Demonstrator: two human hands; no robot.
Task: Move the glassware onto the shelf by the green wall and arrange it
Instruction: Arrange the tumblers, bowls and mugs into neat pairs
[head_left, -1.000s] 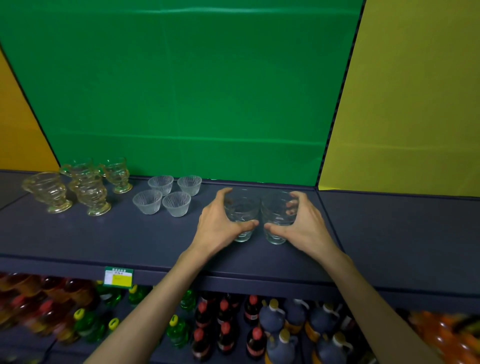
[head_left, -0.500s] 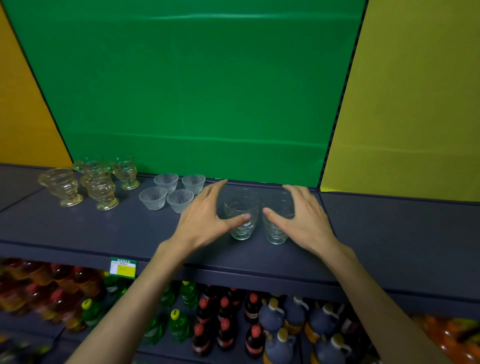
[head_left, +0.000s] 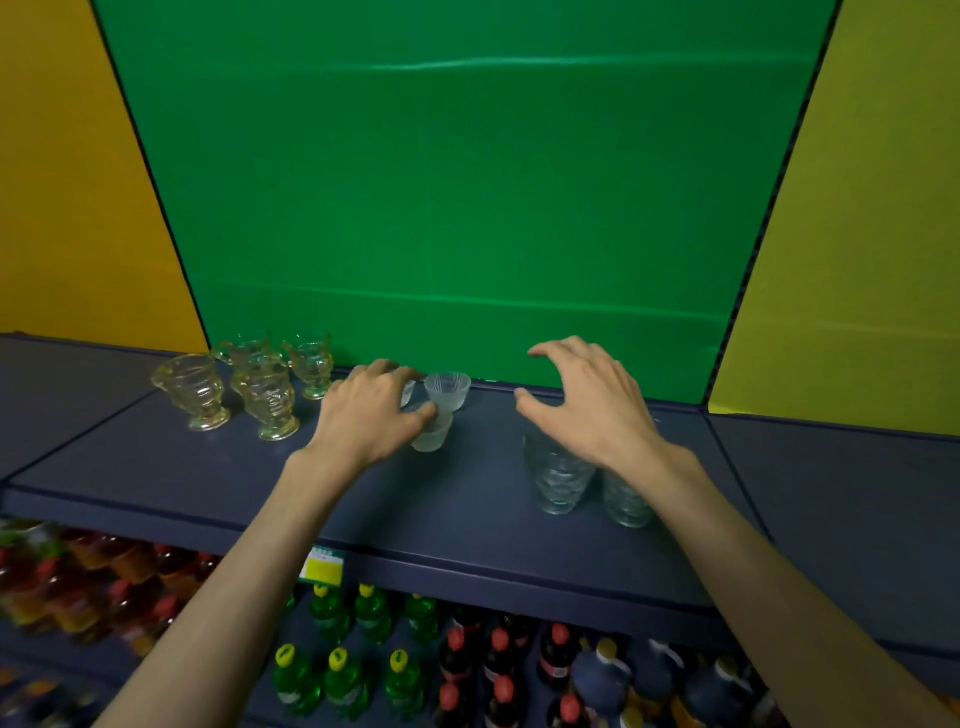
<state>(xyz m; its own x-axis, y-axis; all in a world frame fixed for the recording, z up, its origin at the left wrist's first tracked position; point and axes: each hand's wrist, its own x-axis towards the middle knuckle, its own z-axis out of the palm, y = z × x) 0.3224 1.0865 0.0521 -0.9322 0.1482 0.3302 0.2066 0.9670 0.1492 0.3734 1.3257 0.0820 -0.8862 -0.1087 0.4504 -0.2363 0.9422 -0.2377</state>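
Reaching left hand (head_left: 371, 415) onto small ribbed frosted glass bowls (head_left: 448, 391), fingers curled, grip unclear; right hand (head_left: 589, 402) spread, empty, hovers above two clear patterned tumblers (head_left: 561, 478).

Four footed glasses (head_left: 267, 397), two tumblers (head_left: 561, 480), three visible small bowls (head_left: 448, 391).

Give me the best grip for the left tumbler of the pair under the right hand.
Wrap the upper wall of the left tumbler, coming from above and its open left side. It stands upright and tapers toward the base, so the wide top suits the hands better. Its twin crowds the other side, and the right hand hovers open over both.
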